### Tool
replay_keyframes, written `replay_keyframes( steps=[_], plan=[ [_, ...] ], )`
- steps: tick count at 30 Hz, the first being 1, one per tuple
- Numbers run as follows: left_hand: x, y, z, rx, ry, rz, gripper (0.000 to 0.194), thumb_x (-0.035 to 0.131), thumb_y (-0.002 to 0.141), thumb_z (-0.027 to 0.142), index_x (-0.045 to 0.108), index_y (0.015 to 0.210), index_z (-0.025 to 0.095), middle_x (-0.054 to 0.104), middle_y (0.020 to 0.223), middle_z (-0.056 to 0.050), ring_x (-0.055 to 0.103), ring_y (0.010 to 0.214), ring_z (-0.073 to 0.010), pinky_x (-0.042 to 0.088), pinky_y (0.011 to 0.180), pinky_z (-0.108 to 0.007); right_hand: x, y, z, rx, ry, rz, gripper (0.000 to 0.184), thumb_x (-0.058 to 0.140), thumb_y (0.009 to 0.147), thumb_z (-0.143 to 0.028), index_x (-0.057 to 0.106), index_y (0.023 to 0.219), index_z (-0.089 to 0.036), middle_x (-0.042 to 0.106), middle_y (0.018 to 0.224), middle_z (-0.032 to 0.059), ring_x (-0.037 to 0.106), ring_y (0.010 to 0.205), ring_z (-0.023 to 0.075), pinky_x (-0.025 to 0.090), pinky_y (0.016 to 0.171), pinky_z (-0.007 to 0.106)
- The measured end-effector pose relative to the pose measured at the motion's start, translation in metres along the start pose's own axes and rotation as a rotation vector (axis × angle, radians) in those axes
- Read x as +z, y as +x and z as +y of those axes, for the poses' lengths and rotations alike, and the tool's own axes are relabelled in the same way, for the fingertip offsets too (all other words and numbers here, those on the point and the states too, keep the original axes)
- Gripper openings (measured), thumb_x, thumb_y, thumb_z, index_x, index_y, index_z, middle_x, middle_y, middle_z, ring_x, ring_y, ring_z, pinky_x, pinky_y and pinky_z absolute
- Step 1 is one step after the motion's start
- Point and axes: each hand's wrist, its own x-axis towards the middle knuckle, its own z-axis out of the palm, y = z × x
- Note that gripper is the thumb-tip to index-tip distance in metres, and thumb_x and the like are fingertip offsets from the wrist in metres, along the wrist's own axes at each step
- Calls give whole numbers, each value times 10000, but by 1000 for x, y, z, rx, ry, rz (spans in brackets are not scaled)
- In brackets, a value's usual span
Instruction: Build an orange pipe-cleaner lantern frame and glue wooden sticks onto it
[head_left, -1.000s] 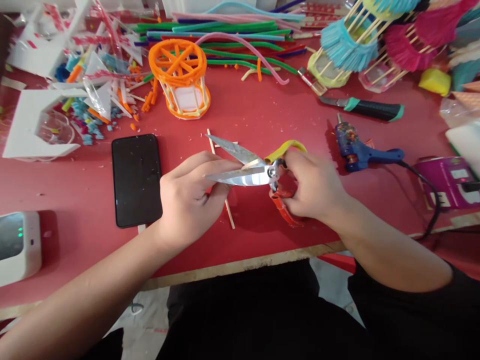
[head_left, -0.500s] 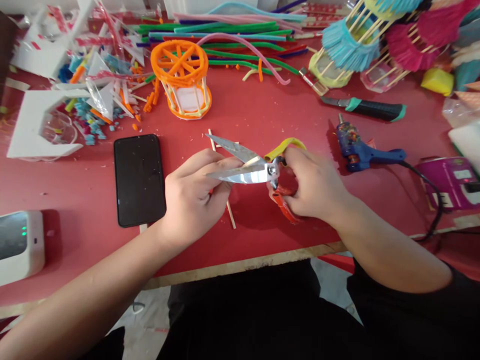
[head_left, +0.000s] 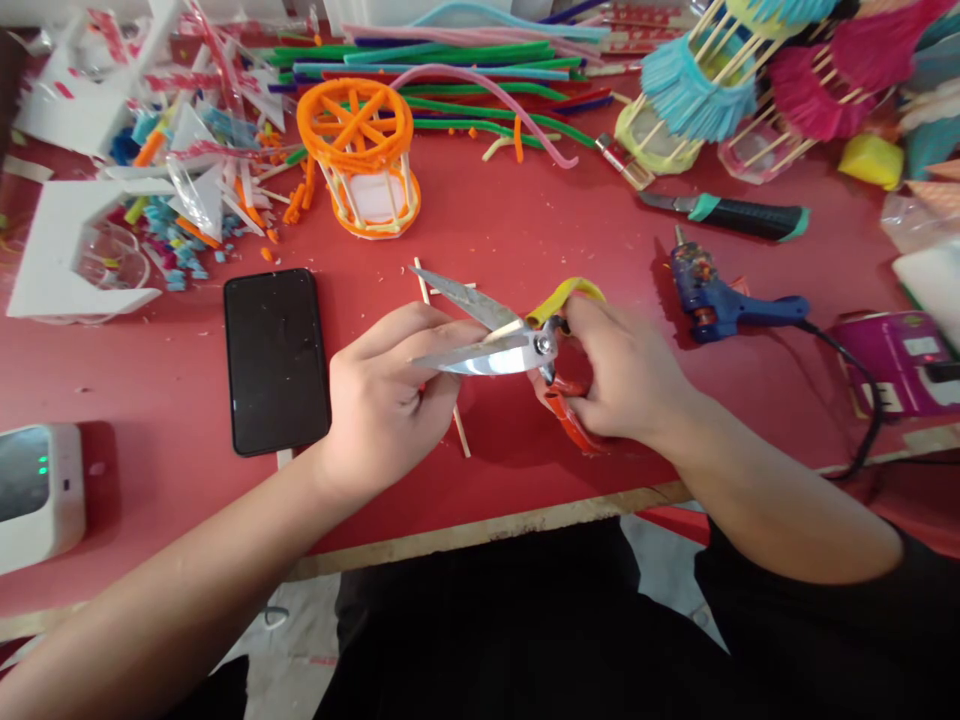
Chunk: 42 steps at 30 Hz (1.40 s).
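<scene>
My right hand [head_left: 626,370] is closed around the yellow and red handles of a pair of scissors [head_left: 499,350], whose blades stand apart and point left. In my left hand [head_left: 401,385] a thin wooden stick [head_left: 508,330] is pinched; its pale end lies between the blades near the pivot. The upper blade is clear of my left fingers, while the lower one passes in front of them and hides the fingertips. Beneath my hands another wooden stick [head_left: 462,435] lies on the red table, partly covered by my left hand. A short stick piece [head_left: 459,288] lies beyond the blades.
A black phone [head_left: 274,360] lies left of my left hand. Behind stands an orange fuzzy-wire and stick frame [head_left: 375,200]. To the right are a blue glue gun [head_left: 724,295] and a utility knife [head_left: 739,215]. Pipe cleaners [head_left: 465,65] and scraps [head_left: 180,230] lie at the back.
The scissors' handles and my right hand have shifted very slightly left, and the stick's end sits a little lower between the blades. My left hand keeps its hold.
</scene>
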Motion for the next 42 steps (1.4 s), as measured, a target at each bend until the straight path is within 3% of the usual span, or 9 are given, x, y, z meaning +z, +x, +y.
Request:
replay_keyframes(
  steps=[12, 21, 24, 28, 30, 33, 36, 39, 42],
  plan=[
    [0, -1, 0, -40, -7, -40, 274, 542, 842, -34, 726, 896, 161, 770, 905, -37, 739, 826, -121, 592, 736, -183, 3, -4, 2, 24, -13, 3, 344, 566, 619, -343, 257, 755, -275, 478, 641, 8, 435, 540, 186, 286, 507, 319],
    [0, 2, -1, -109, 40, -54, 190, 627, 883, 70, 742, 883, 222, 790, 879, -17, 749, 799, -154, 607, 706, -245, 3, 2, 2, 45, -15, -28, 315, 628, 694, -385, 355, 795, -264, 555, 728, 26, 547, 626, 215, 360, 541, 331],
    [-1, 2, 0, -147, 38, -59, 209, 634, 855, 44, 750, 869, 217, 790, 840, -5, 745, 751, -146, 601, 679, -234, 2, 1, 2, -2, 19, -6, 318, 641, 771, -447, 427, 892, -245, 588, 847, 60, 604, 736, 247, 450, 614, 367],
    [-2, 4, 1, -325, -50, -53, 159, 617, 930, 152, 757, 891, 216, 784, 800, -4, 737, 698, -148, 602, 630, -235, 3, 0, 6, -60, 20, 117, 493, 635, 816, -591, 470, 1093, -219, 599, 1039, 133, 628, 972, 331, 521, 778, 470],
    [-1, 4, 1, -391, -115, -57, 148, 610, 958, 195, 753, 920, 205, 781, 790, -6, 732, 679, -139, 601, 623, -223, 2, 1, 10, -17, 17, 154, 473, 645, 828, -579, 486, 1099, -225, 606, 1014, 120, 637, 941, 318, 530, 766, 466],
    [-1, 4, 2, -429, -135, -65, 143, 599, 970, 200, 740, 978, 180, 781, 816, -18, 715, 663, -124, 598, 649, -221, 3, 3, 18, 146, 25, 198, 372, 679, 839, -538, 522, 995, -239, 607, 823, 48, 635, 741, 253, 530, 663, 414],
    [0, 4, 2, -407, -93, -98, 152, 580, 984, 205, 728, 1000, 175, 778, 852, -31, 713, 705, -131, 590, 688, -239, 8, 4, 28, 244, -9, 293, 370, 731, 809, -519, 540, 958, -239, 625, 790, 37, 638, 715, 239, 542, 651, 403],
    [1, 3, 1, -341, -37, -138, 152, 560, 990, 193, 711, 993, 175, 772, 881, -35, 718, 783, -146, 577, 715, -251, 12, 3, 34, 204, -95, 340, 382, 739, 800, -439, 559, 1064, -229, 653, 979, 100, 656, 870, 271, 561, 699, 413],
    [3, 2, 0, -247, 26, -174, 162, 534, 995, 185, 695, 981, 178, 753, 859, -39, 696, 778, -154, 558, 696, -263, 7, 2, 29, 125, -154, 289, 299, 669, 844, -327, 587, 1111, -220, 627, 1057, 136, 642, 980, 311, 559, 778, 471]
  ],
)
